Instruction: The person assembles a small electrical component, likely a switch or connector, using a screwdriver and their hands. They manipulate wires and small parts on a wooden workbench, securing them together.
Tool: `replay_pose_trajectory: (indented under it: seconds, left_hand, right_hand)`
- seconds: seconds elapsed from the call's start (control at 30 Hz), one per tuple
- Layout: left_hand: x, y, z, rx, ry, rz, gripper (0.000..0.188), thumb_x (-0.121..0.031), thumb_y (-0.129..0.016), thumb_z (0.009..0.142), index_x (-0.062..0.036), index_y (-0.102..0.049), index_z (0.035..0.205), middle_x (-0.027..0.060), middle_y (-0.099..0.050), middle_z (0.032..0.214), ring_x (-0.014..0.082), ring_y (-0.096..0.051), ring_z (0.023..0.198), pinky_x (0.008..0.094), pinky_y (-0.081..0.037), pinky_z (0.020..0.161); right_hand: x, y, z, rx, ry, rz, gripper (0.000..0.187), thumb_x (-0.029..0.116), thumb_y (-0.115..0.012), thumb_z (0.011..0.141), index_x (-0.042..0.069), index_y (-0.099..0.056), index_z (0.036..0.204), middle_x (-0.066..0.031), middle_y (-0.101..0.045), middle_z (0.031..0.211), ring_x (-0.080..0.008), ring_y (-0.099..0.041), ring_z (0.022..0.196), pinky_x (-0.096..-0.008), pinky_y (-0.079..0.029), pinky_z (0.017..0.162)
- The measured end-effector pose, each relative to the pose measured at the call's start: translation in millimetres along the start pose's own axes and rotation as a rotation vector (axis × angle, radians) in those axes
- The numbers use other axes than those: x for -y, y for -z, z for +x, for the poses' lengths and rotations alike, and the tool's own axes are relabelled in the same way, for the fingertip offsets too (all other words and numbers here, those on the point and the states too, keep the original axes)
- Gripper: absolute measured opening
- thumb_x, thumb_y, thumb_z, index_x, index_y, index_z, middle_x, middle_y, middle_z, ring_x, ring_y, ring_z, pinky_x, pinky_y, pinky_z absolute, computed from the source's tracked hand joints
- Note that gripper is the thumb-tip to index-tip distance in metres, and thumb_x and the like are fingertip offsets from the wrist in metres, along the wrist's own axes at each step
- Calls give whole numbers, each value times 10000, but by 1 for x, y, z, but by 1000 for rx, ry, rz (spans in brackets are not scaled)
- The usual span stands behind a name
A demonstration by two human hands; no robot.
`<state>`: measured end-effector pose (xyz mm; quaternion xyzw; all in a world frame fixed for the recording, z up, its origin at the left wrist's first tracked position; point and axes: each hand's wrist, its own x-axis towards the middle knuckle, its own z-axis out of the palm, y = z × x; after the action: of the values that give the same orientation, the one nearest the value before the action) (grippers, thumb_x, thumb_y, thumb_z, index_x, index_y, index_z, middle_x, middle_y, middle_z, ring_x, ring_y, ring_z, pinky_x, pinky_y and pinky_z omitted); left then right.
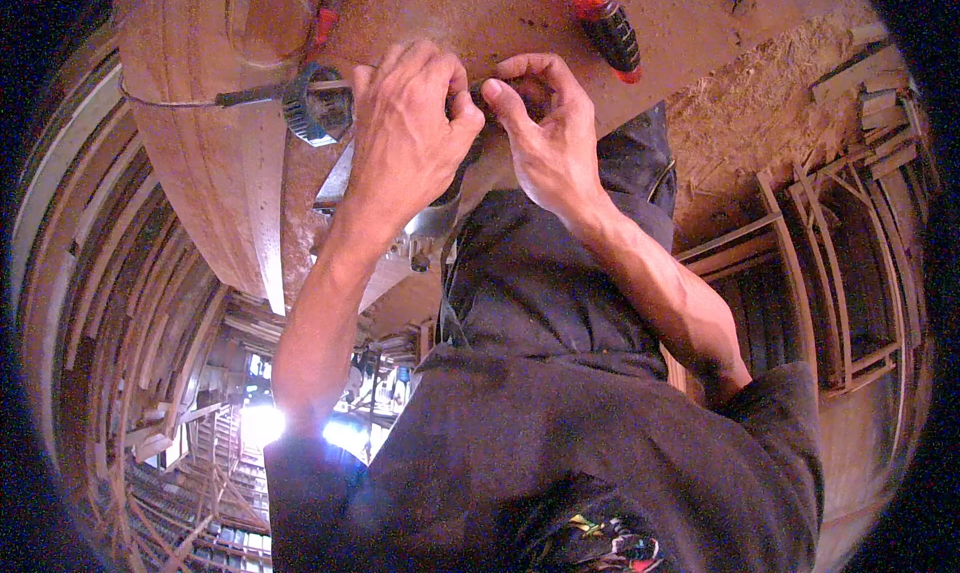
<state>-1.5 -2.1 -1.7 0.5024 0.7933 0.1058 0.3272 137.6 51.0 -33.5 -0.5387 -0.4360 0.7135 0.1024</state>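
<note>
My left hand is closed, its fingers curled and its thumb bent in near my right hand. Beside it, on the left, lies a dark ridged round part with a black cable sleeve leading into it; it looks like part of a corded power tool. My right hand curls with thumb and forefinger drawn together, close to the left fingertips. Whatever sits between the two hands is small, dark and mostly hidden by the fingers. Both hands are over the near edge of a brown wooden board.
A red-and-black tool handle lies on the board beyond my right hand. Another red handle lies at the far left. Wood shavings cover the ground on the right. Timber strips are stacked left; wooden frames stand right.
</note>
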Motion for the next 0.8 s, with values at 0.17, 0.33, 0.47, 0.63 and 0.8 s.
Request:
replay_pose_trajectory:
  seconds: [0.17, 0.33, 0.47, 0.63, 0.8]
  left_hand:
    - [5, -7, 0, -1, -2, -5, 151, -195, -625, 789, -58, -569, 820, 103, -573, 863, 319, -545, 923, 467, -384, 802]
    - [12, -1, 1, 114, 13, -99, 183, -226, -633, 783, -59, -569, 822, 97, -576, 869, 316, -533, 918, 481, -385, 830]
    - [13, -2, 3, 130, -7, -80, 187, -233, -638, 774, -63, -572, 813, 90, -575, 867, 310, -527, 925, 481, -369, 846]
    - [15, -3, -2, 104, -27, -68, 183, -232, -637, 770, -66, -582, 825, 77, -585, 875, 310, -520, 939, 487, -350, 858]
    - [13, -7, -8, 18, -5, -110, 158, -227, -627, 783, -87, -581, 839, 65, -584, 876, 295, -521, 942, 482, -352, 849]
  right_hand:
    - [-8, 2, 5, 10, 97, -45, 178, 107, -689, 889, 22, -611, 1024, -90, -682, 886, -158, -654, 812, -316, -526, 737]
    - [-2, 15, 6, 97, 154, -164, 214, 126, -690, 885, 26, -621, 1062, -86, -683, 839, -161, -662, 784, -328, -521, 697]
    - [-5, 23, 7, 143, 108, -226, 234, 160, -686, 898, 11, -632, 1070, -83, -690, 819, -152, -660, 736, -318, -525, 650]
    - [10, 18, 12, 188, -247, 9, 249, 190, -692, 904, -21, -642, 1028, -86, -689, 812, -124, -640, 665, -277, -520, 580]
    - [8, 11, 15, 145, -216, 57, 238, 179, -694, 900, -31, -647, 1001, -89, -690, 815, -133, -643, 658, -279, -527, 579]
